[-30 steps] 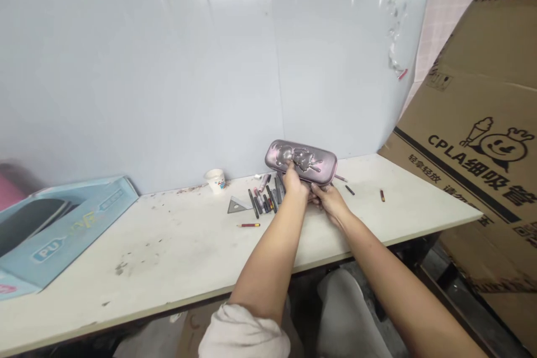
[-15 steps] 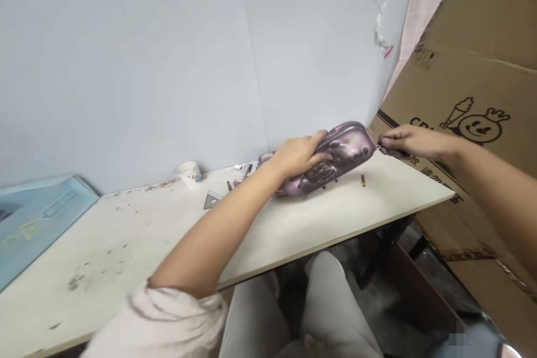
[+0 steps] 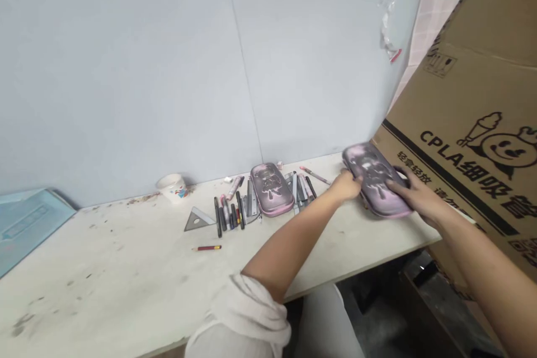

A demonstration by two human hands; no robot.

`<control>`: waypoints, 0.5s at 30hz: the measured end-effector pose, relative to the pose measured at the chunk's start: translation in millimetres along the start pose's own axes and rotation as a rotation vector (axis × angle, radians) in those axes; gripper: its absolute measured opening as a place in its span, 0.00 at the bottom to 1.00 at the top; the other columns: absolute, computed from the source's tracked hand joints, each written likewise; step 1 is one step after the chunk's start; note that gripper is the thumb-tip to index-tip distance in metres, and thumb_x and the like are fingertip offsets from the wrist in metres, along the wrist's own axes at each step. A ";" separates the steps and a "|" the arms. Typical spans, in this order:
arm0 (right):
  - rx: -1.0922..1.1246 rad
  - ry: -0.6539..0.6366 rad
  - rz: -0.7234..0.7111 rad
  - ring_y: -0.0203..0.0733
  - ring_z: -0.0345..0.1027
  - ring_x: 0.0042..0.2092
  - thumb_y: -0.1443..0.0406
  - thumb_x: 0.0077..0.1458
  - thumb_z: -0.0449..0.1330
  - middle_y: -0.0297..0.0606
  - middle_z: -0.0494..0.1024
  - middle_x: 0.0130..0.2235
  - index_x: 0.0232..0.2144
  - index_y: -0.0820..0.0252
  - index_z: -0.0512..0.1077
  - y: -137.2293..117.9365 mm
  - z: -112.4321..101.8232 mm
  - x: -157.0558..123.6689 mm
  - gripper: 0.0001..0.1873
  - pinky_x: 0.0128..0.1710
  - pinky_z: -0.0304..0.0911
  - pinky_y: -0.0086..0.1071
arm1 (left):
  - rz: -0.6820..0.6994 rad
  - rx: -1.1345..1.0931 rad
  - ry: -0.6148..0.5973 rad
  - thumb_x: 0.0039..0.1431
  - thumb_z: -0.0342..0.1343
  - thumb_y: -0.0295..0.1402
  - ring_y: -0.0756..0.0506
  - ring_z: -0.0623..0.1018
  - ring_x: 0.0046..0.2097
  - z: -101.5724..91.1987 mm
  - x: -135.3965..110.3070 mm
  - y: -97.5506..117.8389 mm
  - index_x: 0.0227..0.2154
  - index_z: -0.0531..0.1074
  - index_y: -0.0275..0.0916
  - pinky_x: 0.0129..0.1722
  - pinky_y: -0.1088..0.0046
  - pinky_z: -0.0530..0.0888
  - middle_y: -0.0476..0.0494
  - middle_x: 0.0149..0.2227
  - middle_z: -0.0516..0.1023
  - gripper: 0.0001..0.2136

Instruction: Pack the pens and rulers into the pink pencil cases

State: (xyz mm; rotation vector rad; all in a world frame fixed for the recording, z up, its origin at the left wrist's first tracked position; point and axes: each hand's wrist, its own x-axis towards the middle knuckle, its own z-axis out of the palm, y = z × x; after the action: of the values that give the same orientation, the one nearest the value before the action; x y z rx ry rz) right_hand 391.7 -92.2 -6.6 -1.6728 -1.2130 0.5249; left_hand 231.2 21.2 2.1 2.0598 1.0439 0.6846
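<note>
A pink and dark grey pencil case (image 3: 375,182) is between my hands at the right end of the table, its embossed lid facing up. My left hand (image 3: 347,186) grips its left edge with bent fingers. On the opposite edge, my right hand (image 3: 413,193) holds it, thumb over the lid. A second, matching pencil case (image 3: 272,190) lies on the table near the wall. Left of that case are several dark pens (image 3: 229,212), a ruler (image 3: 251,198) and a grey set square (image 3: 197,218). More pens and rulers (image 3: 301,190) lie on its right.
A white paper cup (image 3: 172,188) stands against the wall. A red pencil (image 3: 208,248) lies nearer the front of the white table (image 3: 138,285). A light blue box (image 3: 33,224) occupies the left end. A large printed cardboard box (image 3: 470,95) rises beyond the table's right end.
The held pencil case has moved right and turned lid up. My right hand has gone from its end to its side. The second case and the pens beside it have come into view.
</note>
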 end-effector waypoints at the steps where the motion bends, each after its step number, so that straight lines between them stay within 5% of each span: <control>1: 0.029 0.006 0.078 0.48 0.67 0.47 0.51 0.47 0.57 0.47 0.70 0.50 0.56 0.58 0.54 20.1 -4.7 1.9 0.36 0.46 0.63 0.39 | 0.030 0.034 -0.009 0.53 0.52 0.40 0.36 0.71 0.48 -4.7 3.5 -9.1 0.46 0.63 0.35 0.47 0.61 0.66 0.32 0.45 0.71 0.19; 4: 0.025 0.067 0.239 0.49 0.66 0.49 0.52 0.46 0.58 0.48 0.69 0.51 0.54 0.59 0.58 57.5 -17.6 17.6 0.35 0.49 0.61 0.39 | 0.008 0.300 0.073 0.54 0.49 0.39 0.34 0.66 0.53 -39.9 14.8 -36.4 0.47 0.63 0.36 0.51 0.56 0.60 0.31 0.51 0.65 0.19; 7: -0.156 0.014 0.187 0.50 0.64 0.50 0.51 0.48 0.55 0.49 0.68 0.51 0.53 0.61 0.59 54.1 -6.0 43.4 0.33 0.51 0.59 0.41 | -0.092 0.687 0.088 0.56 0.45 0.39 0.35 0.64 0.54 -75.6 24.1 -60.3 0.49 0.62 0.35 0.52 0.54 0.58 0.30 0.51 0.64 0.19; 12: -0.705 -0.045 -0.347 0.56 0.55 0.54 0.55 0.52 0.50 0.55 0.65 0.50 0.50 0.69 0.63 -11.3 81.1 56.8 0.27 0.52 0.53 0.47 | -0.144 0.796 0.030 0.54 0.47 0.41 0.32 0.62 0.55 -89.4 28.3 -85.0 0.47 0.65 0.30 0.53 0.50 0.55 0.25 0.51 0.64 0.22; 15: -0.837 -0.248 -0.654 0.57 0.49 0.57 0.56 0.52 0.51 0.52 0.64 0.51 0.44 0.64 0.67 -46.8 133.8 40.6 0.21 0.52 0.52 0.46 | -0.153 0.826 -0.003 0.54 0.46 0.43 0.32 0.61 0.55 -87.2 27.5 -91.1 0.46 0.67 0.31 0.53 0.49 0.53 0.25 0.51 0.64 0.22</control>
State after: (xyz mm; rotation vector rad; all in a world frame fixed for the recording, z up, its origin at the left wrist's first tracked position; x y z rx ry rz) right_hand 282.1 5.9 -16.7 -1.7231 -2.2492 -0.2395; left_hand 142.1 113.2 -13.5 2.6028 1.6514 0.1614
